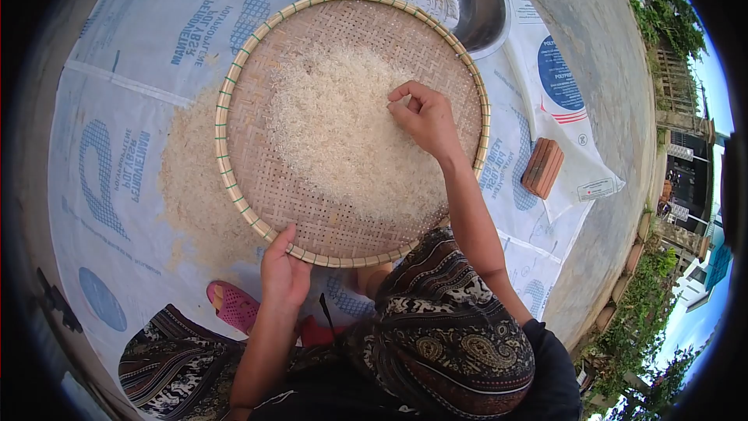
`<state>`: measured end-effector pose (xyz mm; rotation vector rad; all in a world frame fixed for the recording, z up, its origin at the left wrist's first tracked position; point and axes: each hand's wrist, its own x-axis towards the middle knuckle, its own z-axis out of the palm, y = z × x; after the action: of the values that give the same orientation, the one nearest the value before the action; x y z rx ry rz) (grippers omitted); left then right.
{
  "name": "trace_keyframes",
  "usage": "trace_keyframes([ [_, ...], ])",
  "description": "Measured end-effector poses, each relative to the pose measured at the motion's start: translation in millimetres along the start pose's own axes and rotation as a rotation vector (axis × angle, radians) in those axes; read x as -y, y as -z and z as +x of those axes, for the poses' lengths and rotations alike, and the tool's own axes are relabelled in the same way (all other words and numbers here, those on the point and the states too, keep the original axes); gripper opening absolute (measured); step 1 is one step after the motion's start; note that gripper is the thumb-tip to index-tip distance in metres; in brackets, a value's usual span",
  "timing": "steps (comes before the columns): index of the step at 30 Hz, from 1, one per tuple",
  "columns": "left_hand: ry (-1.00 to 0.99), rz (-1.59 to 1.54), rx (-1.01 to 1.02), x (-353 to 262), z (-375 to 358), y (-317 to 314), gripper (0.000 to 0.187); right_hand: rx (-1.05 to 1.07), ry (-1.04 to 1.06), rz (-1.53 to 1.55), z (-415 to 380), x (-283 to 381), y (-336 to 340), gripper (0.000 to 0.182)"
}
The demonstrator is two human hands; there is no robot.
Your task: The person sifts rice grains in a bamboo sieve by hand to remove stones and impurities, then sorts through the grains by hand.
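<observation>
A round woven bamboo winnowing tray [257, 109], its rim bound with green ties, is in front of me. Pale rice grains [343, 125] are spread over its middle and right side. My left hand [285, 271] grips the near-left rim, thumb on top and the fingers hidden below. Above the rice on the right, my right hand [427, 118] has its thumb and forefinger pinched together. Anything between those fingertips is too small to make out.
Husks and loose grain [199, 179] lie on the printed plastic sheet [86, 101] at left. A metal basin [487, 8] with some grain stands behind the tray. A reddish brick [543, 168] weighs on the sheet at right. A pink shoe [236, 308] shows below.
</observation>
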<state>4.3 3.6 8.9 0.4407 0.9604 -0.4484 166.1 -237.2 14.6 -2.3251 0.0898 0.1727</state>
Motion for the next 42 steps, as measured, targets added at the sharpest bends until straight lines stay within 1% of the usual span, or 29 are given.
trace_keyframes([
  [4,-0.004,-0.001,-0.013,0.3,0.8,0.1,0.042,-0.007,0.0,0.015,-0.2,-1.6,0.5,0.01],
  [7,-0.004,0.002,0.008,0.0,0.9,0.7,0.042,0.012,-0.041,0.105,-1.2,-0.5,3.6,0.008],
  [9,-0.003,0.003,0.008,0.1,1.0,0.5,0.042,0.082,-0.17,0.501,-1.8,1.2,6.6,0.006],
  [10,-0.004,0.004,0.007,0.1,1.0,0.5,0.042,0.082,-0.17,0.501,-1.5,-0.4,8.8,0.006],
  [12,0.001,0.003,0.006,0.2,1.7,1.8,0.042,0.227,-0.397,1.037,0.4,-5.1,13.4,0.007],
  [13,0.005,0.001,0.005,0.2,2.0,2.2,0.042,0.228,-0.397,1.036,1.4,-7.1,13.7,0.007],
  [15,0.003,-0.001,0.004,0.1,1.8,1.9,0.042,0.296,-0.447,1.268,2.6,-10.2,13.3,0.007],
  [19,-0.001,-0.011,0.004,0.5,1.5,1.5,0.041,0.277,-0.484,1.322,1.9,-7.2,12.8,0.008],
  [22,-0.005,-0.008,0.004,0.4,1.0,1.3,0.041,0.312,-0.482,1.38,1.8,-9.0,12.2,0.009],
  [24,-0.003,-0.009,0.005,0.4,1.0,1.0,0.041,0.256,-0.458,1.442,1.1,-5.0,12.1,0.015],
  [25,-0.001,-0.01,0.005,0.1,0.9,0.8,0.041,0.255,-0.454,1.442,3.0,-3.3,13.7,0.015],
  [27,-0.016,0.001,0.006,1.9,3.1,3.3,0.041,0.185,-0.447,1.438,10.9,1.7,18.9,0.023],
  [28,-0.029,0.01,0.004,2.4,3.8,4.1,0.041,0.185,-0.445,1.439,17.5,5.5,23.9,0.023],
  [30,-0.021,0.007,0.009,2.0,3.1,3.6,0.041,0.039,-0.37,1.367,37.4,13.0,40.3,0.03],
  [32,-0.006,0.007,0.007,1.5,2.5,3.7,0.042,-0.014,-0.22,1.551,67.6,13.1,66.0,0.037],
  [34,-0.011,0.012,0.009,1.4,2.7,3.3,0.042,0.079,-0.03,1.739,90.5,7.1,97.4,0.046],
  [35,-0.008,0.013,0.005,1.7,2.2,2.8,0.042,0.077,-0.035,1.74,97.6,3.5,101.7,0.046],
  [37,-0.017,0.007,0.006,1.1,1.3,1.2,0.042,-0.366,-0.198,1.406,105.9,-1.0,104.9,0.054],
  [38,-0.016,0.008,0.004,0.4,1.1,0.7,0.042,-0.444,-0.277,1.371,102.4,-2.3,99.8,0.048],
  [39,-0.02,0.009,0.002,0.2,0.9,0.4,0.042,-0.443,-0.28,1.371,97.2,-9.9,92.9,0.048],
  [41,-0.018,0.014,0.002,0.3,1.5,1.6,0.042,-0.297,-0.241,1.257,80.4,-33.2,76.9,0.034],
  [42,-0.002,-0.012,0.009,0.0,2.7,3.1,0.041,-0.305,-0.243,1.255,68.6,-43.1,69.3,0.034],
])
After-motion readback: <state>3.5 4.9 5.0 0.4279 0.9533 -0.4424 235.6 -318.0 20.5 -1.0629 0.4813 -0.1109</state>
